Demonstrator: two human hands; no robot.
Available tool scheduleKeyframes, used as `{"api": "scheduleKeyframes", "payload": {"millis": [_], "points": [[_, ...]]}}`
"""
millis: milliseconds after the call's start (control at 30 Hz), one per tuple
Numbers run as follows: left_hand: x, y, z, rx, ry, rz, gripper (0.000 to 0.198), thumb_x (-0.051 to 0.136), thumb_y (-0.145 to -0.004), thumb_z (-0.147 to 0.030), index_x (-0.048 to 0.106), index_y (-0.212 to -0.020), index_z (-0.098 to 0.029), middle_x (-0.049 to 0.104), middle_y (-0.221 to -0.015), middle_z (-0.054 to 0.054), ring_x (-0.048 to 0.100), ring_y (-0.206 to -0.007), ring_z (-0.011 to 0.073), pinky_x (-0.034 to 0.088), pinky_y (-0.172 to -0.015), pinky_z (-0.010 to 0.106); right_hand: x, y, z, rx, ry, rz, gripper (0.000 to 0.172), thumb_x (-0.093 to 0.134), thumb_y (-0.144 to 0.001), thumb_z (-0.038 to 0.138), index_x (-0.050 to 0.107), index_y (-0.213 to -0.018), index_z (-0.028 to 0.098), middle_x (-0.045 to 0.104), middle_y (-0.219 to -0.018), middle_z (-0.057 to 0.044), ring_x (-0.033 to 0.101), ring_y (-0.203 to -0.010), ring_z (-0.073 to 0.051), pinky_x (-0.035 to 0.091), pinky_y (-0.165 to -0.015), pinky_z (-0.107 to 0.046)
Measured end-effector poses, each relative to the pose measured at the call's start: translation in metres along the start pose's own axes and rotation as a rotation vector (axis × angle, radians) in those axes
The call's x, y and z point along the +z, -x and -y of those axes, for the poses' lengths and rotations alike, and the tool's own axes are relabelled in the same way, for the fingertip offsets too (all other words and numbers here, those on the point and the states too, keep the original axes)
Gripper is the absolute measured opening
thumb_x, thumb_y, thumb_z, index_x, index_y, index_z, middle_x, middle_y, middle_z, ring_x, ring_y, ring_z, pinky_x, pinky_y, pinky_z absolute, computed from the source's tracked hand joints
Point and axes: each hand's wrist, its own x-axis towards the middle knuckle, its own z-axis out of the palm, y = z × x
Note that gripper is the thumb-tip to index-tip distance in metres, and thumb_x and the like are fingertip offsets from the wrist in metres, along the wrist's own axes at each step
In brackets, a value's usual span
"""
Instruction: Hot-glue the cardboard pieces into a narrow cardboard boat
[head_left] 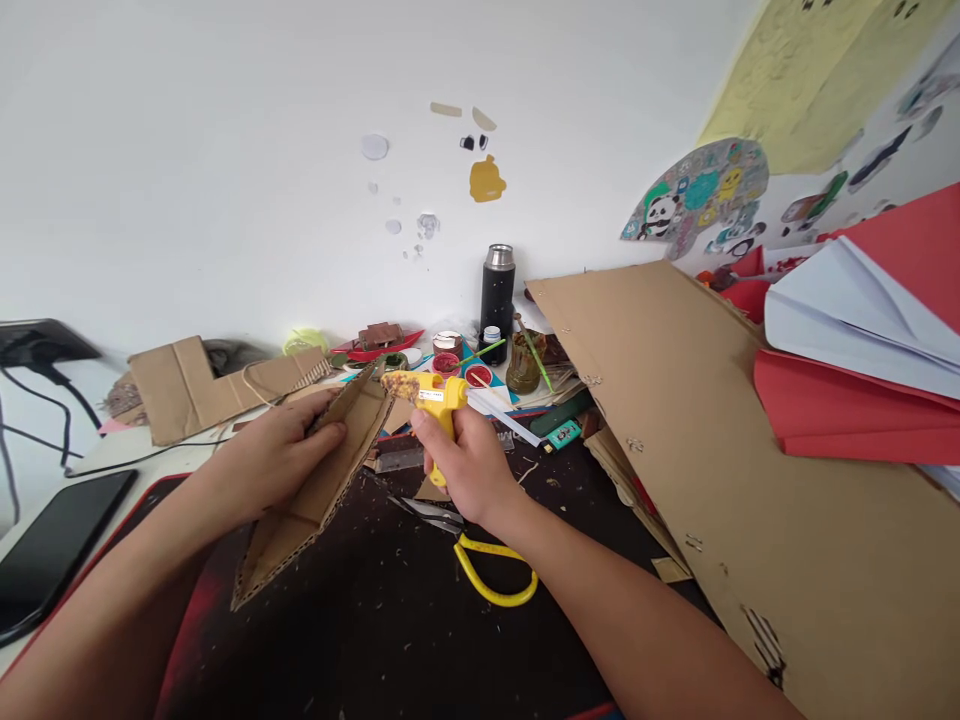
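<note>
My left hand (289, 450) is closed on a folded piece of cardboard (341, 475), thumb on its inner face and fingers behind it. The piece tilts up away from me, its corrugated edges bare. In my right hand (480, 465) is a yellow hot glue gun (444, 395), gripped by the handle. Its brown-stained nozzle points left and lies at the upper end of the cardboard; whether they touch I cannot tell. A white glue stick (506, 415) sticks out of its back. Below my right hand, scissors (487, 565) with yellow handles lie on the black mat (360, 640).
A large cardboard sheet (697, 400) leans across the right side, with red and white paper (847, 330) on it. Paint pots (448, 360), a murky jar (523, 365) and a black thermos (498, 290) stand by the wall. A phone (64, 545) lies at left.
</note>
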Motion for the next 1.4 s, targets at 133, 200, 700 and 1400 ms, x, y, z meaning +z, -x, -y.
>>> {"api": "scheduleKeyframes", "payload": {"millis": [133,200,700,1400], "points": [[0.0,0.001,-0.005,0.01,-0.011,-0.003,0.051,0.045,-0.083,-0.056,0.074,-0.11,-0.024,0.08,-0.116,0.01,0.072,-0.103,0.037,0.054,-0.097,0.044,0.001,0.001,-0.002,-0.009,0.035,0.01,0.045,0.06,-0.097,0.066,0.053,-0.086,0.023,0.054,-0.062,0.005,0.051,-0.052,-0.013,0.039,-0.05,-0.026],[0.0,0.002,-0.006,0.0,-0.014,-0.004,0.05,0.045,-0.082,-0.057,0.073,-0.108,-0.026,0.08,-0.117,0.01,0.071,-0.108,0.0385,0.054,-0.097,0.045,0.001,0.001,-0.003,-0.016,0.056,0.006,0.045,0.06,-0.098,0.066,0.054,-0.086,0.023,0.055,-0.062,0.004,0.052,-0.053,-0.014,0.04,-0.05,-0.026],[-0.001,0.005,-0.013,-0.072,-0.059,-0.01,0.046,0.041,-0.076,-0.059,0.068,-0.096,-0.028,0.081,-0.104,0.011,0.073,-0.099,0.0406,0.053,-0.087,0.048,0.001,0.001,-0.001,-0.023,0.188,-0.039,0.048,0.055,-0.099,0.067,0.053,-0.078,0.024,0.055,-0.06,0.003,0.054,-0.056,-0.015,0.041,-0.057,-0.029],[0.001,0.004,-0.007,-0.065,-0.029,0.011,0.054,0.045,-0.078,-0.062,0.072,-0.109,-0.027,0.081,-0.113,0.01,0.071,-0.111,0.0421,0.052,-0.097,0.049,0.001,0.002,0.0,-0.057,0.247,-0.064,0.048,0.05,-0.101,0.066,0.056,-0.078,0.024,0.056,-0.061,0.001,0.056,-0.061,-0.018,0.041,-0.059,-0.031]]}}
